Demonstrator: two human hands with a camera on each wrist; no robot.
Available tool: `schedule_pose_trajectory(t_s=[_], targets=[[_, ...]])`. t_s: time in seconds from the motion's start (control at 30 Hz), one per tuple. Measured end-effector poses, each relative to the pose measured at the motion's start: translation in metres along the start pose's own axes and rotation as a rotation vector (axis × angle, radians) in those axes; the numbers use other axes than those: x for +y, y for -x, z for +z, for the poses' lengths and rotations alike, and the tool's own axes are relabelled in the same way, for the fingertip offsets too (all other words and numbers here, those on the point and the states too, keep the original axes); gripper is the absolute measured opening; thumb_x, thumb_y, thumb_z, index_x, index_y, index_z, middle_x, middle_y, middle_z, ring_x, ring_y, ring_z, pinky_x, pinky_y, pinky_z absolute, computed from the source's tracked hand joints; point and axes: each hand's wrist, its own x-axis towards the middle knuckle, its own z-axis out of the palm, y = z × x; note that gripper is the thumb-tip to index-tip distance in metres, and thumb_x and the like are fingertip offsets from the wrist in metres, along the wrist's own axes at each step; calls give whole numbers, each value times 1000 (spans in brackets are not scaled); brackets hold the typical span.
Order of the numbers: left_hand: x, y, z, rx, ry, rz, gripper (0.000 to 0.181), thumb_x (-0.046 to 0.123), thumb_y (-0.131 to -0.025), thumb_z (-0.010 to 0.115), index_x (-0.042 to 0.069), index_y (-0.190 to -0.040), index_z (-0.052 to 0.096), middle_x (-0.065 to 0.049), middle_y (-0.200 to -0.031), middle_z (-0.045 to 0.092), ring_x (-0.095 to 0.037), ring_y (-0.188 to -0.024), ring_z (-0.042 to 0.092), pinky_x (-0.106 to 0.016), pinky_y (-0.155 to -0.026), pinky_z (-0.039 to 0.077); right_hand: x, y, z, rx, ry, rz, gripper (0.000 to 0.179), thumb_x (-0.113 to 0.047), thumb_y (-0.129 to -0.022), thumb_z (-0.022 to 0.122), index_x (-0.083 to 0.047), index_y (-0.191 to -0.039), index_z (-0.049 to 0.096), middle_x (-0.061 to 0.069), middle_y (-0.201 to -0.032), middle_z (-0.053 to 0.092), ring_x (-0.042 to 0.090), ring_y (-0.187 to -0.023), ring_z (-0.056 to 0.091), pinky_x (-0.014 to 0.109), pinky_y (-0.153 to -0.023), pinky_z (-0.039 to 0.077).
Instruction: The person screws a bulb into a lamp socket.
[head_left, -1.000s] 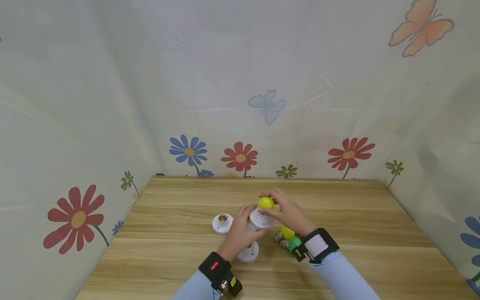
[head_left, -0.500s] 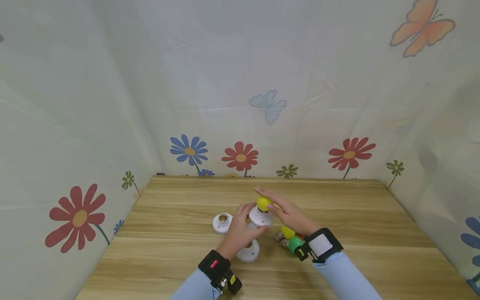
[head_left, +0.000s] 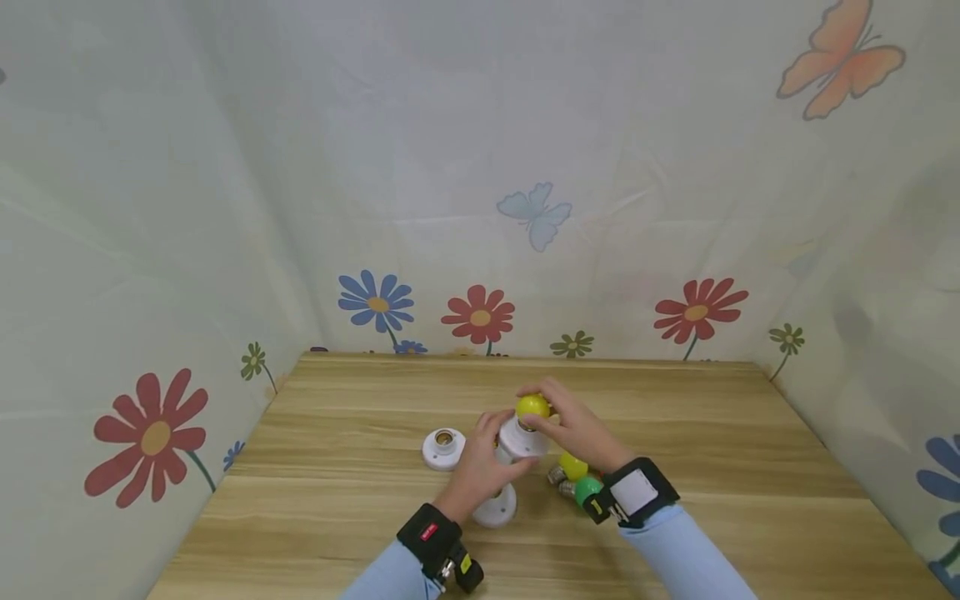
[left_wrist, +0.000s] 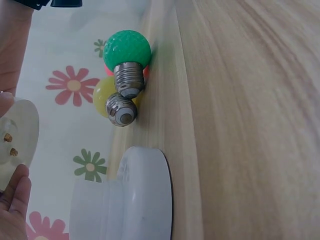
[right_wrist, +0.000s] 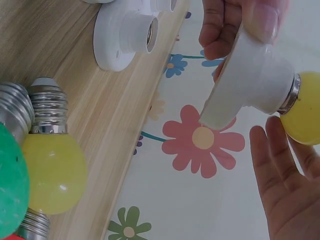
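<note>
My left hand (head_left: 480, 467) grips a white lamp holder (head_left: 522, 442) by its round base, raised above the table. A yellow bulb (head_left: 532, 406) sits in its socket, with a thin ring of metal cap showing at the socket's mouth in the right wrist view. Thumb and fingers of my right hand (head_left: 581, 427) are round this bulb. From the left wrist, the underside of the held lamp holder (left_wrist: 20, 132) shows two brass screws. The holder is tilted in the right wrist view.
One white lamp holder (head_left: 444, 449) stands on the wooden table (head_left: 360, 517) to the left; another (head_left: 496, 507) is partly behind my left hand. Right of them lie a loose yellow bulb (head_left: 574, 466), a green bulb (head_left: 588, 490) and a mostly hidden red bulb (right_wrist: 15, 237).
Half a second ago the right fingers were stretched out beside the yellow bulb; now they curl round it again, as a second ago. The left hand keeps its grip on the lamp holder.
</note>
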Motion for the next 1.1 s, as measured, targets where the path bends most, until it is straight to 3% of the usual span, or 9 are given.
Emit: schedule_pose_trajectory(t_s=[0.17, 0.3, 0.43, 0.57, 0.67, 0.87, 1.1], targets=[[-1, -1, 0, 9, 10, -7, 78, 48, -79, 75, 13, -142, 44, -4, -133, 49, -20, -114, 56, -40, -94, 53, -1, -3, 3, 54, 50, 22, 43, -34, -89, 68, -10, -123, 57, 3, -113, 55, 17, -95, 52, 40, -83, 53], [-1, -1, 0, 12, 13, -8, 78, 48, -79, 76, 13, -142, 44, -4, -133, 49, -20, -115, 56, -40, -95, 52, -1, -3, 3, 53, 52, 4, 44, -34, -89, 68, -12, -125, 56, 4, -115, 55, 18, -95, 53, 44, -81, 54], [-1, -1, -2, 19, 13, 2, 78, 44, -80, 76, 10, -142, 44, -5, -133, 49, -20, -117, 55, -40, -97, 50, 0, 0, 1, -1, 1, -68, 46, -29, -96, 61, -20, -139, 48, 7, -138, 49, 26, -119, 52, 50, -91, 52], [0, -1, -3, 18, 16, 7, 78, 43, -80, 76, 8, -142, 44, -5, -132, 49, -20, -117, 55, -38, -97, 50, 2, 3, -2, -73, -78, -133, 46, -19, -101, 50, -25, -146, 42, 8, -154, 36, 36, -139, 36, 63, -99, 42], [0, -1, -4, 16, 22, 13, 78, 43, -80, 76, 7, -142, 44, -5, -132, 49, -20, -116, 55, -38, -96, 51, 2, 3, -3, -99, -116, -138, 45, -16, -102, 48, -24, -145, 43, 8, -154, 37, 37, -139, 36, 66, -99, 40], [-3, 0, -4, 9, 34, 1, 76, 47, -80, 75, 15, -141, 45, -1, -133, 48, -17, -116, 54, -37, -96, 50, 5, 2, -2, -108, -111, -123, 42, -17, -101, 51, -20, -143, 46, 8, -148, 45, 33, -136, 41, 60, -100, 43], [-4, 1, -3, 9, 38, 8, 76, 47, -80, 75, 15, -141, 45, -2, -132, 48, -18, -115, 54, -40, -97, 50, 2, 0, 1, -17, -49, -50, 42, -31, -94, 62, -18, -133, 55, 3, -132, 57, 28, -123, 53, 55, -99, 46]])
